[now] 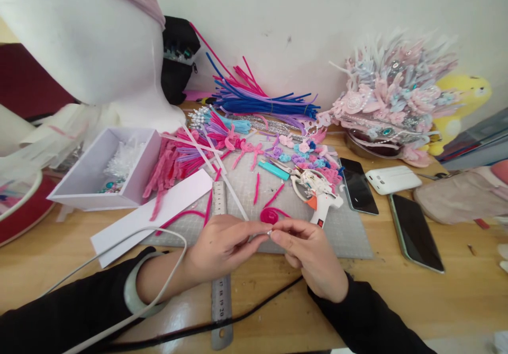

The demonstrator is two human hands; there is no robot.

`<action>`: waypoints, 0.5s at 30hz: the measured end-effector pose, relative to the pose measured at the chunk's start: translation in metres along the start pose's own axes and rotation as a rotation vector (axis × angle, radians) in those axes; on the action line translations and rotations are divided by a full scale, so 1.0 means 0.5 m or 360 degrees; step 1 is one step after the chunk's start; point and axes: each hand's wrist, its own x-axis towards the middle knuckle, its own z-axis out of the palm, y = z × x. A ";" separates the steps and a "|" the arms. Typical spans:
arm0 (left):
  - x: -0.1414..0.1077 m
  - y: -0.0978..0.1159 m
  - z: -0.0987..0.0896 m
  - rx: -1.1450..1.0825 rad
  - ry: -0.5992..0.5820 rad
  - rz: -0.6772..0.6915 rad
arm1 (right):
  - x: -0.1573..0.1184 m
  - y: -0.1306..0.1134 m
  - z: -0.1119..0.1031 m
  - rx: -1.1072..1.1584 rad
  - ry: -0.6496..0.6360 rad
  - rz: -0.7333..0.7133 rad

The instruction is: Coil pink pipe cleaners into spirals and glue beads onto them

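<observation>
My left hand [226, 244] and my right hand [311, 256] meet fingertip to fingertip above the grey cutting mat [351, 240]. Between their pinched fingers is a tiny silvery-white piece [270, 233], too small to name. Just beyond the fingers lies a tightly rolled coil of magenta pipe cleaner [269, 216]. Short magenta pipe cleaner lengths [257, 189] are scattered behind it. A steel ruler [221, 311] runs under my left wrist. To the right of the coil sits a white glue gun [326, 206], close to pliers and a turquoise tool [273, 170].
Bundles of blue pipe cleaners [262, 102] lie along the wall. At left stands a white box [138, 179] with beads. Two phones [359, 184] and a white power bank [392, 179] are right. A decorated pink headdress [392, 94] rises behind. A white cable [182, 259] crosses my left forearm.
</observation>
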 end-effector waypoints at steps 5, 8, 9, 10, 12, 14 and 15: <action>-0.005 -0.005 0.003 -0.0052 -0.0051 0.0056 | 0.001 -0.005 -0.006 -0.0141 -0.0025 -0.0069; -0.006 -0.007 0.006 -0.0057 -0.0028 0.0077 | 0.002 -0.008 -0.012 -0.0209 -0.0050 -0.0100; -0.006 -0.007 0.007 -0.0058 -0.0022 0.0078 | 0.002 -0.009 -0.014 -0.0227 -0.0060 -0.0097; -0.006 -0.008 0.007 -0.0059 -0.0020 0.0076 | 0.002 -0.011 -0.015 -0.0249 -0.0067 -0.0094; -0.006 -0.008 0.008 -0.0070 -0.0030 0.0077 | 0.001 -0.015 -0.017 -0.0313 -0.0069 -0.0099; -0.006 -0.008 0.008 -0.0080 -0.0036 0.0092 | 0.001 -0.019 -0.016 -0.0401 -0.0075 -0.0138; -0.005 -0.008 0.008 -0.0078 -0.0042 0.0094 | 0.001 -0.021 -0.016 -0.0453 -0.0075 -0.0171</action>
